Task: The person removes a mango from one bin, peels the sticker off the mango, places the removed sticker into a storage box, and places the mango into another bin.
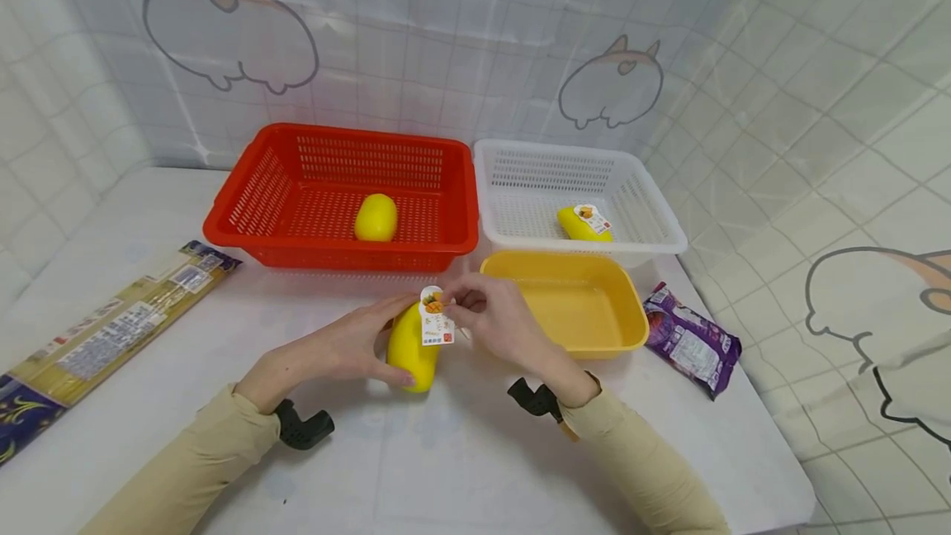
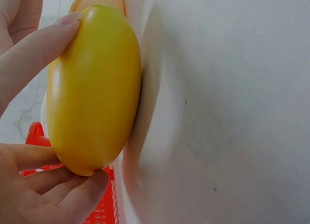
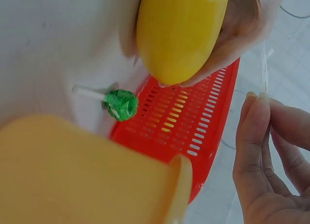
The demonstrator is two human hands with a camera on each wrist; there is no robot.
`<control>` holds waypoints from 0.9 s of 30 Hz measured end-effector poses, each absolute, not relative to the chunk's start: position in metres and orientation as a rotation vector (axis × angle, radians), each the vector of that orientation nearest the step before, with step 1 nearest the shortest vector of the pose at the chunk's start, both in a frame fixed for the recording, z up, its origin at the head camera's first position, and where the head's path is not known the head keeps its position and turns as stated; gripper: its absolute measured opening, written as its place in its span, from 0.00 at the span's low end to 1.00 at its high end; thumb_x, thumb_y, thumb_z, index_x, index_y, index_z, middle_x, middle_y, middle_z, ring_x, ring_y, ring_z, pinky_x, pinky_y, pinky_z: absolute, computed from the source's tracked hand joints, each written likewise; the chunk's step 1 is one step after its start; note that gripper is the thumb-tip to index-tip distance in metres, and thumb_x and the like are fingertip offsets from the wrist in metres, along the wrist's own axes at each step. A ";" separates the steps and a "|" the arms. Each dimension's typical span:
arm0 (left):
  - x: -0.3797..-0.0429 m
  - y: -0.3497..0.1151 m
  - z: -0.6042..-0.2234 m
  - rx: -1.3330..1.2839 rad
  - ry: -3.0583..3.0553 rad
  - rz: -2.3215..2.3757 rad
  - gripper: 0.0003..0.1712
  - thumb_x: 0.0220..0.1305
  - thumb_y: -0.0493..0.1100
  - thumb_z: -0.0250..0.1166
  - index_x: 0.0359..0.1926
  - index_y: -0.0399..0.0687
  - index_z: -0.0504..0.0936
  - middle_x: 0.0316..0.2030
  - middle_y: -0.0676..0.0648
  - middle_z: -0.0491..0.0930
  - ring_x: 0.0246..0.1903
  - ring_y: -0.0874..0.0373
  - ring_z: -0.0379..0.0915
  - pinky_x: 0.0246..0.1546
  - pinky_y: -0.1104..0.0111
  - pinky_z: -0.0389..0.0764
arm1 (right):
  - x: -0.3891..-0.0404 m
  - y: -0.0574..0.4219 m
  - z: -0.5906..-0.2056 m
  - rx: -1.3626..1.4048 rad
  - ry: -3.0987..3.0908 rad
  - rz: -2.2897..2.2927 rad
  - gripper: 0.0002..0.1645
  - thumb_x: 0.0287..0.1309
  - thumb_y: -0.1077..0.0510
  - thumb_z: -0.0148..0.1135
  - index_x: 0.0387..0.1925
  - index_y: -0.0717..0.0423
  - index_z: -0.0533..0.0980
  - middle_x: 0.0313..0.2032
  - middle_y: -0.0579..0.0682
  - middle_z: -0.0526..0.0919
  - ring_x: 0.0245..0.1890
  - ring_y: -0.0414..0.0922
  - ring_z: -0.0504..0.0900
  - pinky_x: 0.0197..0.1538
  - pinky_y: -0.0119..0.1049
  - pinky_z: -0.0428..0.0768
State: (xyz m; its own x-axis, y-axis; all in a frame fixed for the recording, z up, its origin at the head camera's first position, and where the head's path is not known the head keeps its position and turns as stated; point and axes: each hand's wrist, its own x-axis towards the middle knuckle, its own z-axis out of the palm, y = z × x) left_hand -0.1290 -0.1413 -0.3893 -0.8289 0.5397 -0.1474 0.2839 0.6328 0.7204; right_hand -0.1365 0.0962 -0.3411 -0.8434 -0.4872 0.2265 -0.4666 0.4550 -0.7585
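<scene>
From the head view, here we are at the middle of the table [image 1: 401,469]: the left hand [image 1: 334,345] grips a yellow mango [image 1: 404,357] along its side, thumb at the end facing the table's near edge. A white tag [image 1: 437,324] with a fruit picture lies against the mango's upper right, and the right hand [image 1: 494,308] is right there, fingertips together beside it. Toward the table's far edge, left of centre, stands the red basket [image 1: 349,258] with one yellow fruit [image 1: 376,219] inside; next to it, toward the far right corner, the white basket [image 1: 520,217] holds a tagged fruit [image 1: 570,225]. The yellow tub [image 1: 575,304] sits just in front of that, with a purple packet [image 1: 691,341] by the right edge and a long packet [image 1: 119,329] slanting along the left edge.

Over to the left wrist: thumb at one end of the mango, fingers bent against the other, and the red basket shows behind those fingers.

And the right wrist: thumb and fingertips pinch a thin pale strand [image 3: 264,71] running upward; whether it joins the tag, I cannot tell. A green-wrapped lollipop [image 3: 121,105] lies on the table, between the yellow tub and the mango, near the red basket.
</scene>
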 end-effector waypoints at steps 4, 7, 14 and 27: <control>-0.129 -0.141 -0.389 0.645 2.520 0.991 0.70 0.42 0.67 0.79 0.78 0.45 0.53 0.76 0.44 0.56 0.71 0.45 0.59 0.70 0.46 0.65 | -0.138 0.102 -0.338 -0.856 2.637 -1.353 0.06 0.59 0.66 0.69 0.39 0.56 0.83 0.34 0.49 0.85 0.33 0.41 0.82 0.41 0.29 0.84; -0.129 -0.141 -0.389 0.639 2.524 0.978 0.70 0.42 0.67 0.79 0.78 0.44 0.53 0.76 0.44 0.57 0.71 0.45 0.60 0.69 0.46 0.66 | -0.140 0.108 -0.334 -0.820 2.619 -1.338 0.06 0.60 0.65 0.68 0.40 0.56 0.83 0.35 0.50 0.85 0.34 0.42 0.82 0.43 0.30 0.84; -0.130 -0.140 -0.389 0.644 2.528 0.994 0.69 0.41 0.66 0.79 0.77 0.43 0.54 0.75 0.44 0.59 0.70 0.46 0.61 0.69 0.48 0.67 | -0.146 0.122 -0.322 -0.777 2.561 -1.336 0.07 0.59 0.65 0.69 0.40 0.58 0.84 0.37 0.51 0.85 0.33 0.43 0.82 0.41 0.31 0.85; -0.129 -0.140 -0.390 0.633 2.535 0.989 0.71 0.41 0.67 0.79 0.78 0.44 0.53 0.75 0.44 0.58 0.70 0.46 0.60 0.70 0.48 0.66 | -0.160 0.150 -0.311 -0.790 2.573 -1.306 0.09 0.56 0.66 0.71 0.40 0.60 0.83 0.36 0.53 0.85 0.32 0.45 0.82 0.39 0.32 0.85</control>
State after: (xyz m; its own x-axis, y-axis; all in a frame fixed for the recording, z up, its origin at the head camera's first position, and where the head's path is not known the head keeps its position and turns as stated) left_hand -0.1287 -0.1395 -0.3904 -0.8405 0.5196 -0.1537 0.2784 0.6573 0.7003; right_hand -0.1597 0.1500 -0.3112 -0.8502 -0.5167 0.1005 -0.3861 0.4823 -0.7863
